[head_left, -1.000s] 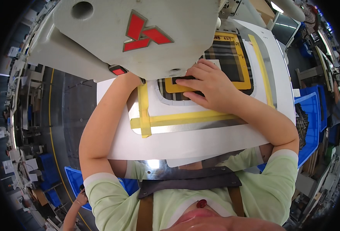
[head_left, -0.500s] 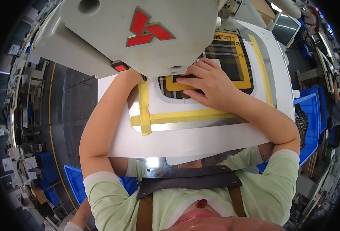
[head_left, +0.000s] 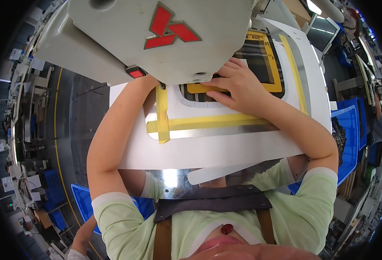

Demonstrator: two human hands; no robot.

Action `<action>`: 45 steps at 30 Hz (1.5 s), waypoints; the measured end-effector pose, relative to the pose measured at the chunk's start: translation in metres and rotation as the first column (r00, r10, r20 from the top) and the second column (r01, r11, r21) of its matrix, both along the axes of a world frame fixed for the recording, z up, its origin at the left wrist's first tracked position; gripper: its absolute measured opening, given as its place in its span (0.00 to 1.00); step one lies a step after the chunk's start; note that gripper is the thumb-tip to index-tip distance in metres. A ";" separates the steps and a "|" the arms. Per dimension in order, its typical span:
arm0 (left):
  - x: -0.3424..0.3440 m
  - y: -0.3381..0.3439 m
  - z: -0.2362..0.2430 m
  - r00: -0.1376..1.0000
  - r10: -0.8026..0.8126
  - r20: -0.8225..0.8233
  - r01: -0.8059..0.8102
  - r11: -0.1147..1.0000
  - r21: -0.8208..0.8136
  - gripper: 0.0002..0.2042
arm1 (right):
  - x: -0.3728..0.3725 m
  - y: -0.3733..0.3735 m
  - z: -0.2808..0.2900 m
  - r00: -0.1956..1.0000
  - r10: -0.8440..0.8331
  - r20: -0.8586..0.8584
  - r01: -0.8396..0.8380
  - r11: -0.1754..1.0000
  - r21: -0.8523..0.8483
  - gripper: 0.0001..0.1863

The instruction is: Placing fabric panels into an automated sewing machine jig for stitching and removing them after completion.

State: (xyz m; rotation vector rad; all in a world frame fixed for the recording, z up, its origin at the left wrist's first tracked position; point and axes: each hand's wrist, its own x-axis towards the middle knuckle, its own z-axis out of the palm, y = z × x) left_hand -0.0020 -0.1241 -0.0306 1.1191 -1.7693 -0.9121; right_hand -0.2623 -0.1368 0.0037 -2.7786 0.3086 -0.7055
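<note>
My right hand [head_left: 244,88] lies on a yellow-edged template frame [head_left: 270,60] over dark plaid fabric [head_left: 252,51]. Its thumb and fingers are spread; some fingertips pass behind the large grey machine head [head_left: 156,60]. Only the wrist end of my left hand [head_left: 148,83] shows at the machine head's lower left edge, its fingers hidden. Frame and fabric sit inside a rounded opening on a white sheet [head_left: 134,151], with a metal-edged plate held by strips of yellow tape [head_left: 208,122].
Below the sheet's near edge runs a shiny metal table edge [head_left: 178,184], with a white strip [head_left: 219,172] lying there. Blue bins stand low at left [head_left: 82,203] and right [head_left: 349,138], the right one holding plaid fabric. A person's arm [head_left: 85,236] shows at lower left.
The white sheet, plate and template have slid away from me, further under the machine head. Both hands have gone along slightly. More of the white strip at the near edge is exposed.
</note>
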 end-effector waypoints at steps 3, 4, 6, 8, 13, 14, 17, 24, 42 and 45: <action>0.001 0.001 -0.001 0.997 0.013 0.080 -0.010 1.000 -0.029 0.24 | 0.000 -0.001 0.000 1.000 -0.013 -0.025 0.014 0.999 0.033 0.11; 0.001 0.002 -0.001 0.993 0.020 0.119 -0.015 0.999 -0.044 0.24 | 0.001 -0.001 0.000 1.000 -0.015 -0.023 0.016 0.999 0.049 0.11; 0.001 0.004 0.001 0.979 0.032 0.199 -0.018 0.997 -0.074 0.24 | 0.001 0.000 0.000 1.000 -0.021 -0.018 0.022 0.998 0.065 0.11; 0.001 0.007 0.004 0.959 0.050 0.277 -0.022 0.994 -0.104 0.24 | -0.003 0.000 0.000 0.999 -0.046 -0.025 0.046 0.999 0.015 0.11; -0.003 0.010 0.008 0.886 0.094 0.454 -0.011 0.983 -0.182 0.25 | -0.002 0.000 -0.001 1.000 -0.017 -0.003 0.017 0.997 0.074 0.11; -0.003 0.011 0.009 0.867 0.104 0.488 -0.008 0.981 -0.196 0.25 | -0.004 0.002 0.000 0.999 -0.031 -0.023 0.033 0.995 0.090 0.11; -0.003 0.013 0.010 0.802 0.133 0.582 0.009 0.972 -0.235 0.25 | -0.004 0.007 0.001 1.000 0.005 -0.008 -0.004 0.993 0.116 0.13; 0.004 0.037 -0.012 0.806 0.165 0.569 -0.162 0.985 -0.055 0.22 | -0.013 0.026 0.001 1.000 0.018 -0.013 -0.016 0.994 0.111 0.12; -0.023 0.074 0.030 0.938 0.267 0.224 -0.311 0.930 0.196 0.13 | -0.007 -0.002 0.007 0.995 0.062 -0.073 -0.073 0.986 -0.149 0.18; -0.031 0.082 0.029 0.941 0.305 0.148 -0.319 0.944 0.080 0.16 | -0.009 0.005 0.007 0.996 0.060 -0.063 -0.068 0.989 -0.134 0.19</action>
